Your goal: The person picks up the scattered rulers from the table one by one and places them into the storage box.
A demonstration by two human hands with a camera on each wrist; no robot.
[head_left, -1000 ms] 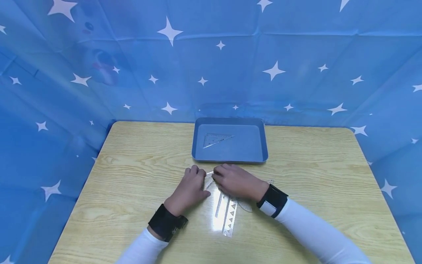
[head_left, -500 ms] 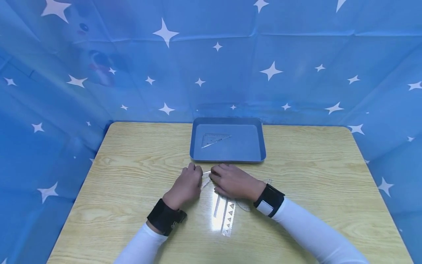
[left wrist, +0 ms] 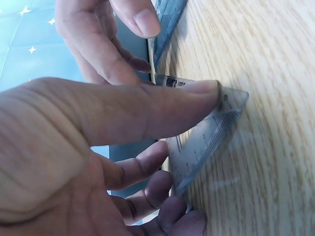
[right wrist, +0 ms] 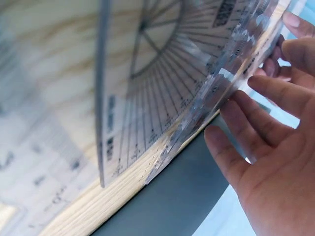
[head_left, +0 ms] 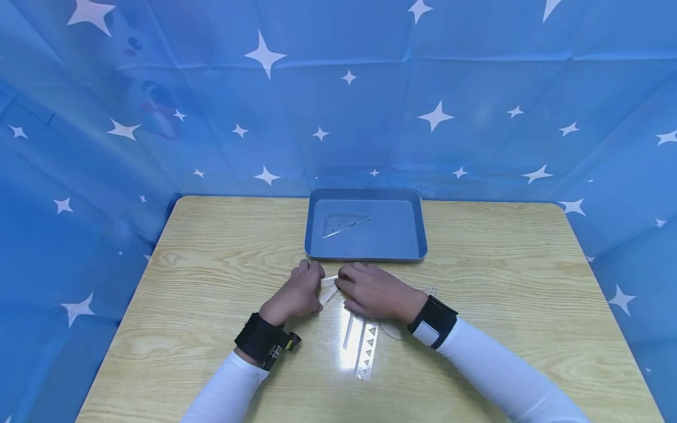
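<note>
My left hand (head_left: 298, 291) pinches a small clear set square (left wrist: 199, 142), its thumb over the top face and its other fingers curled at the edge. Opposite, my right hand (head_left: 372, 291) touches the set square near one corner, its thumb held apart in the left wrist view. Under and beside my right hand lie a clear protractor (right wrist: 162, 98) and a clear ruler with triangular cut-outs (head_left: 367, 349). A narrower clear strip (head_left: 348, 332) lies left of that ruler, partly lost in glare. My right hand hides part of these pieces.
A blue tray (head_left: 394, 235) stands just beyond both hands, holding another clear set square (head_left: 344, 224) toward its left. The wood-grain table (head_left: 502, 264) extends to either side. Behind it hangs a blue star-patterned cloth (head_left: 370, 117).
My left thumb has drawn in from its spread position. The left hand has shifted slightly left, showing more of the set square between the hands. My right hand has barely moved.
</note>
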